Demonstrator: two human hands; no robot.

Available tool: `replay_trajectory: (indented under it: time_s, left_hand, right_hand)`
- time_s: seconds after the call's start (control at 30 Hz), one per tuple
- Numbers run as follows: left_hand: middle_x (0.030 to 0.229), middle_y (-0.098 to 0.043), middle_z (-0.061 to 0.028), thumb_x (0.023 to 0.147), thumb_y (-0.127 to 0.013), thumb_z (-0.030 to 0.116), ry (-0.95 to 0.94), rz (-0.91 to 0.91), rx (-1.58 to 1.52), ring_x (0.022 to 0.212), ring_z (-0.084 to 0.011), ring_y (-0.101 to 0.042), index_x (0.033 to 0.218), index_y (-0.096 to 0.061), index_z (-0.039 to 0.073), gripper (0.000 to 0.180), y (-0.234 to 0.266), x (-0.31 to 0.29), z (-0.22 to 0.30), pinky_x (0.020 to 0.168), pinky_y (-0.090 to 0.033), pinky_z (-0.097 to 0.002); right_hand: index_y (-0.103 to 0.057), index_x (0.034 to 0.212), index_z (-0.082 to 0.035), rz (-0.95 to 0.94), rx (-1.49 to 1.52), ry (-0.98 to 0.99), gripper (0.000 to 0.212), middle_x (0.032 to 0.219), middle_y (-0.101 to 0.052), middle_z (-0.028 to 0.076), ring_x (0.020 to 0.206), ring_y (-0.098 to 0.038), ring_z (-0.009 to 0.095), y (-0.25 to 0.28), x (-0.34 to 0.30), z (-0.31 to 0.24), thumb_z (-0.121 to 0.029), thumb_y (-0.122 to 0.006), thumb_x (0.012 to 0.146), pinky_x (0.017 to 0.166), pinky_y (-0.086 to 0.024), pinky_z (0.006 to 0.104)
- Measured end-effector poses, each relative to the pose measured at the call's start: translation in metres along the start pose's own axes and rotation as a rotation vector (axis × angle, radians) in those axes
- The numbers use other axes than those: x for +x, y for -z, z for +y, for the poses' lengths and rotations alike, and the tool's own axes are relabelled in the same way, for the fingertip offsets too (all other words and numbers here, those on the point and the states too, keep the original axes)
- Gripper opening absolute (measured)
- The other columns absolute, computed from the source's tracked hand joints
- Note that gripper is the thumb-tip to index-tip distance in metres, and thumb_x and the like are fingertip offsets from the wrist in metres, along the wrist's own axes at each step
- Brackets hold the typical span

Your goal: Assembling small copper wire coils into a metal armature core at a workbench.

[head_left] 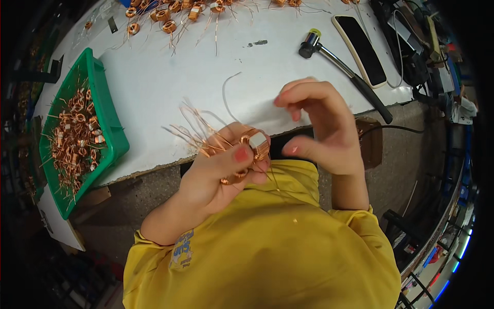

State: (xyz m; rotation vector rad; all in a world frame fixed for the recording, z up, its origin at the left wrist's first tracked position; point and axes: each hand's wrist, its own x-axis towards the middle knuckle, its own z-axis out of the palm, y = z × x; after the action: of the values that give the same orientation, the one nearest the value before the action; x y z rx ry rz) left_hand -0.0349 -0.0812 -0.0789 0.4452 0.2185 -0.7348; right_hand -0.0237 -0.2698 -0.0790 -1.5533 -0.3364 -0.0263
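My left hand (218, 170) is closed around several copper-wound coils, held over my lap at the table's near edge. One coil (261, 147) with a white patch sits between its thumb and fingers. Loose copper wire ends (198, 123) fan out from the bunch toward the upper left, and others hang down in front of my yellow shirt. To the right, my right hand (327, 123) is raised with fingers curved and thumb apart. Nothing shows between its fingers, and a gap separates it from the coils.
A green bin (110, 123) heaped with copper coils stands at the left. More coils (167, 26) lie along the far side of the white table (164, 82). A mallet (350, 72) and a phone (360, 51) lie at the right, beside cables and dark equipment.
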Motion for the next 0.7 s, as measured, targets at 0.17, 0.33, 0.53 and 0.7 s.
replay_trajectory:
  time_s: [0.17,0.33,0.53,0.7]
  left_hand:
    - [0.101,-0.048,-0.0123,0.084,-0.057,0.01,0.048,-0.16,-0.001,0.074,-0.0123,-0.048,0.115,-0.042,0.004,0.035,0.009,0.001,-0.003,0.047,-0.046,-0.0167]
    - [0.088,-0.058,-0.0144,0.081,-0.059,0.01,0.054,-0.104,-0.082,0.064,-0.0147,-0.055,0.111,-0.046,-0.004,0.036,0.012,0.003,-0.005,0.044,-0.047,-0.0203]
    - [0.088,-0.058,-0.0149,0.08,-0.059,0.008,0.075,-0.304,-0.143,0.064,-0.0165,-0.055,0.111,-0.045,-0.005,0.037,0.031,0.007,-0.01,0.044,-0.047,-0.0205]
    - [0.088,-0.058,-0.0154,0.08,-0.058,0.006,0.067,-0.126,0.022,0.068,-0.0202,-0.058,0.111,-0.046,-0.004,0.035,0.023,0.001,-0.012,0.051,-0.051,-0.0244]
  right_hand:
    - [-0.04,0.124,0.0,-0.082,0.256,0.02,0.088,0.105,-0.057,0.014,0.085,-0.051,0.016,-0.024,-0.012,0.012,0.004,-0.078,0.045,0.074,-0.039,0.0237]
    - [-0.03,0.131,0.0,-0.103,0.309,0.098,0.1,0.11,-0.056,0.018,0.089,-0.053,0.018,-0.031,-0.012,0.02,0.004,-0.08,0.043,0.076,-0.039,0.0235]
    - [-0.031,0.129,0.002,-0.015,0.579,0.107,0.098,0.099,-0.06,0.015,0.081,-0.053,0.014,-0.036,-0.012,0.022,0.001,-0.082,0.045,0.073,-0.04,0.0226]
    - [-0.03,0.129,0.004,0.036,0.651,0.123,0.099,0.087,-0.062,0.012,0.075,-0.052,0.013,-0.028,-0.011,0.022,-0.001,-0.083,0.045,0.07,-0.04,0.0222]
